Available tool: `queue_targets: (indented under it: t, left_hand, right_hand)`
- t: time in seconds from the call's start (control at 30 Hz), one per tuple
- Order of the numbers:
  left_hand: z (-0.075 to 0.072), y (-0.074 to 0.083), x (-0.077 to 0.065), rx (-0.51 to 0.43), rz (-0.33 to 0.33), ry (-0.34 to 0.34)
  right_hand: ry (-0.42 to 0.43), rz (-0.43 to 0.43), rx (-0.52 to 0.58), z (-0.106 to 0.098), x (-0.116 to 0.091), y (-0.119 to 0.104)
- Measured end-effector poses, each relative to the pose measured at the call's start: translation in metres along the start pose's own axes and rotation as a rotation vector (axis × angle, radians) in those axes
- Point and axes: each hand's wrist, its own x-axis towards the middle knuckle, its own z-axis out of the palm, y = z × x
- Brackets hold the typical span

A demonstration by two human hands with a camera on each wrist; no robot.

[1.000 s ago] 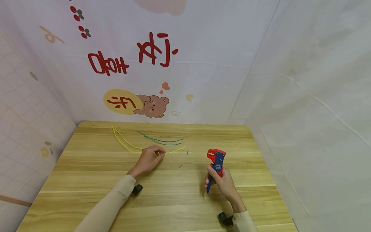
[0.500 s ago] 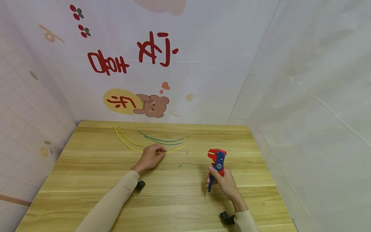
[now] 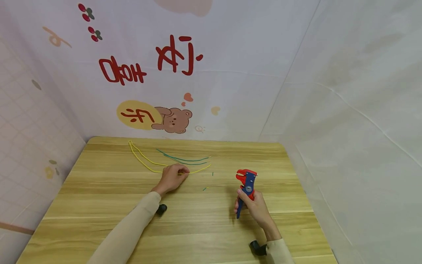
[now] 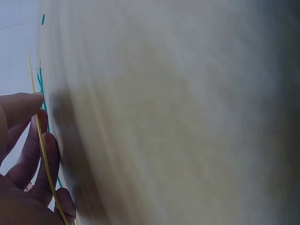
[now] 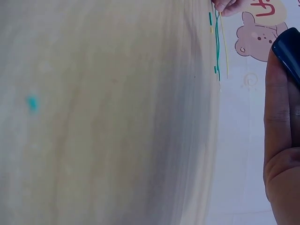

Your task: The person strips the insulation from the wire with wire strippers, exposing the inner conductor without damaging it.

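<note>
A thin yellow wire [image 3: 201, 169] runs through my left hand [image 3: 172, 178], which pinches it between thumb and fingertips close over the table. Its free end sticks out to the right, and the rest loops back to the far left. In the left wrist view the yellow wire [image 4: 44, 154] passes under the thumb and along the fingers. My right hand [image 3: 255, 207] grips a red and blue wire stripper [image 3: 248, 183] by its handles, its red head pointing away from me. Only a dark handle end [image 5: 289, 54] of it shows in the right wrist view.
Behind the left hand lie green wires [image 3: 189, 160] with bared tips. Small cut bits, a green piece [image 3: 212, 174] and a green-yellow piece [image 3: 205, 189], lie between the hands on the wooden table [image 3: 197, 227]. A printed white curtain [image 3: 230, 84] rises behind the table.
My left hand has shifted slightly away from me and right with the yellow wire, whose left loop has moved a little. The right hand and wire stripper have hardly moved.
</note>
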Motion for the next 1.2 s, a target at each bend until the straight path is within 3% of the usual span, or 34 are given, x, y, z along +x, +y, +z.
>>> queue_targets:
  t: [0.1,0.2,0.93,1.2]
  left_hand:
    - [-0.004,0.010,-0.001,0.036,-0.049,-0.023]
    - [-0.003,0.011,0.000,0.051,-0.068,-0.026]
    - [0.000,0.016,0.000,0.100,-0.097,-0.043]
    - [-0.001,0.017,-0.001,0.097,-0.099,-0.048]
  right_hand:
    - [0.005,0.009,0.008,0.001,0.000,0.000]
    - [0.008,0.014,0.011,0.002,0.000,0.000]
    - [0.038,0.046,0.020,-0.005,0.000,0.001]
    - [0.117,0.109,-0.011,-0.020,0.002,0.003]
